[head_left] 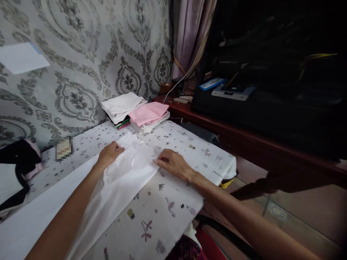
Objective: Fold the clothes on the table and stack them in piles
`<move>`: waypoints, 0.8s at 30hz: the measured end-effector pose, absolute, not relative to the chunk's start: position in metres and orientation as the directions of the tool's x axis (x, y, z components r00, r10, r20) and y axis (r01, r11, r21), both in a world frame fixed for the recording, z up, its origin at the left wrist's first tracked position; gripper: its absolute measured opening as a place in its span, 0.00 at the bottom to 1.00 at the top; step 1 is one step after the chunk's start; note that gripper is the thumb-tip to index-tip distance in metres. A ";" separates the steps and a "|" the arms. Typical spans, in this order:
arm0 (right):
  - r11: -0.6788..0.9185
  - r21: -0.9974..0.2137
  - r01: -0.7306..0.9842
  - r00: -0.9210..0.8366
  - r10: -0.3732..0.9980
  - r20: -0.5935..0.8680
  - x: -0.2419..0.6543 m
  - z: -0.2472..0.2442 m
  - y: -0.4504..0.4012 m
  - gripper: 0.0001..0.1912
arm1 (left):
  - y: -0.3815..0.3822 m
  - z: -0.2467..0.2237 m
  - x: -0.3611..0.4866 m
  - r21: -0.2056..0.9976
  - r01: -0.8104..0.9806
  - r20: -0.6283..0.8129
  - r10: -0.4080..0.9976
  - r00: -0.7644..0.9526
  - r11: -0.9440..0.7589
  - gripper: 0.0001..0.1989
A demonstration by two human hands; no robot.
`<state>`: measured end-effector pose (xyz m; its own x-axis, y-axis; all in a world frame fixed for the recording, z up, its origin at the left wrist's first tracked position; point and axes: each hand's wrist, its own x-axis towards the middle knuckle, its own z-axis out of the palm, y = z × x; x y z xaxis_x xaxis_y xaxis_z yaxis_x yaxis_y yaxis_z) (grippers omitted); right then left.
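Note:
A long piece of white cloth [127, 169] lies over the patterned table cover, running from the lower left up to the middle of the view. It is slightly wrinkled near its far end. My left hand [110, 155] is at the cloth's left edge with its fingers curled in on the fabric. On the opposite side, my right hand [173, 163] pinches the right edge between thumb and fingers. Beyond both hands sit folded white garments [123, 105] and, beside them, a pink folded garment [149, 112] on top of other folded pieces.
The table cover [151, 224] has small plant and animal prints. Black and white fabric [20, 159] lies at the left edge. A dark red wooden stand [230, 131] with a large black screen is on the right. Patterned wallpaper [81, 65] rises behind the table.

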<state>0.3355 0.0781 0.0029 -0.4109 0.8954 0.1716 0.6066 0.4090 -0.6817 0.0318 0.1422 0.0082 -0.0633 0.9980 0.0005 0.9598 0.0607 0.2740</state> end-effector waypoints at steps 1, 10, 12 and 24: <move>0.417 -0.668 0.616 -0.429 0.889 0.159 0.335 0.003 0.077 0.17 | 0.142 0.008 0.033 0.296 0.954 0.006 0.999 -0.054 0.050 0.12; 0.308 -0.775 0.553 -0.377 0.921 0.097 0.332 0.004 0.078 0.09 | 0.144 0.017 0.034 0.373 0.927 0.170 0.985 -0.029 -0.037 0.08; 0.295 -0.764 0.574 -0.356 0.930 0.091 0.331 0.004 0.078 0.08 | 0.145 0.015 0.031 0.368 0.929 0.181 0.983 -0.041 -0.029 0.08; 0.241 -0.748 0.618 -0.293 0.954 0.065 0.328 -0.006 0.086 0.13 | 0.159 0.015 0.033 0.241 0.970 0.151 0.988 -0.017 -0.020 0.09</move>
